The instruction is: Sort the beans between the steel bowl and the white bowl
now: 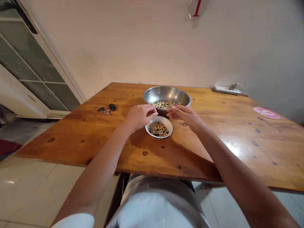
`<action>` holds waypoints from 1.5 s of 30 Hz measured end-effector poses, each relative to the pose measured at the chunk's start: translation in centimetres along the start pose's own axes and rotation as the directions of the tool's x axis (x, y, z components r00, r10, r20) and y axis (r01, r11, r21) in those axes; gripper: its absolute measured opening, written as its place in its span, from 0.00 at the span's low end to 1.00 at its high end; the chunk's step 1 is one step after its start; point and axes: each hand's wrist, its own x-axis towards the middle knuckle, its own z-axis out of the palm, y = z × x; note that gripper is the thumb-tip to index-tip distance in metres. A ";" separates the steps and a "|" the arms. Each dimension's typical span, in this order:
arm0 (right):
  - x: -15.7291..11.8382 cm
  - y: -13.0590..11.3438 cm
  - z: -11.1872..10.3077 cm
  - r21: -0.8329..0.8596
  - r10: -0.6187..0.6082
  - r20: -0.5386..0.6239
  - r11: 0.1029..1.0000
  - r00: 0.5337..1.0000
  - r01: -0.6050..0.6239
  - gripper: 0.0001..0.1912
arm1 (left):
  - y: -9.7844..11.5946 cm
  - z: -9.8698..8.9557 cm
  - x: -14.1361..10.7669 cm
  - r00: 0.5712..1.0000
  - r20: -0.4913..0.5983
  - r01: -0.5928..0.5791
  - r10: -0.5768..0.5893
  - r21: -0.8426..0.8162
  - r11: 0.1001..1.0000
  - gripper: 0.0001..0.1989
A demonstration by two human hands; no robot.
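Observation:
Just behind a small white bowl (170, 134) of mixed yellow and black beans (158, 129), my left hand (142, 115) hovers with thumb and fingertips brought together in a pinch. What lies between those fingertips, if anything, is too small to name. Across from it, my right hand (181, 114) reaches in with its fingers loosely stretched toward the left hand, and no object shows in it. Farther back stands a wide steel basin (152, 93), with more yellow and black beans (165, 104) at its bottom. Both hands partly cover the basin's near side.
Keys with a black fob (112, 107) lie left on the wooden table (95, 133). A white power strip (226, 90) with a plug and cord sits at the back right. A round pink sticker (267, 112) is near the right edge. A wall rises behind the table.

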 end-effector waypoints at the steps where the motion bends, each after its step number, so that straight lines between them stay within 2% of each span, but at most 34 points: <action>1: 0.0 0.1 0.0 -0.013 -0.012 0.009 1.000 1.000 0.012 0.13 | 0.0 0.1 0.0 1.000 -0.006 -0.005 0.005 -0.008 1.000 0.08; 6: -0.2 0.2 0.5 -0.150 -0.087 0.163 0.982 0.983 0.112 0.11 | 0.4 0.3 -0.1 0.998 -0.054 -0.029 0.024 -0.098 0.995 0.08; 9: -0.5 0.0 1.0 -0.126 -0.117 0.235 0.981 0.965 0.150 0.09 | 0.8 0.2 -0.1 0.997 -0.076 -0.044 0.031 -0.172 0.984 0.08; 17: -0.9 -0.3 1.7 -0.018 -0.112 0.236 0.993 0.965 0.120 0.08 | 1.5 0.0 -0.1 0.992 -0.123 -0.080 0.030 -0.423 0.903 0.07; 23: -1.3 -0.7 2.0 0.046 -0.151 0.289 0.989 0.945 0.144 0.06 | 1.3 0.2 -0.1 0.996 -0.084 -0.035 -0.020 -0.599 0.800 0.07; 29: -1.4 -0.8 1.9 0.031 -0.138 0.272 0.990 0.952 0.135 0.06 | 1.2 0.1 0.0 0.999 -0.015 0.029 -0.049 -0.629 0.777 0.07; 36: -1.5 -1.1 1.9 -0.034 -0.141 0.239 0.988 0.961 0.154 0.06 | 1.3 0.1 0.0 0.998 -0.070 -0.043 0.000 -0.620 0.783 0.06; 39: -1.6 -1.3 1.8 -0.049 -0.122 0.232 0.989 0.965 0.137 0.07 | 1.3 0.2 -0.1 0.997 -0.075 -0.034 -0.015 -0.615 0.788 0.06; 45: -1.6 -1.4 1.7 -0.084 -0.106 0.237 0.988 0.966 0.129 0.08 | 1.2 0.4 -0.1 0.998 -0.016 0.040 -0.065 -0.644 0.764 0.15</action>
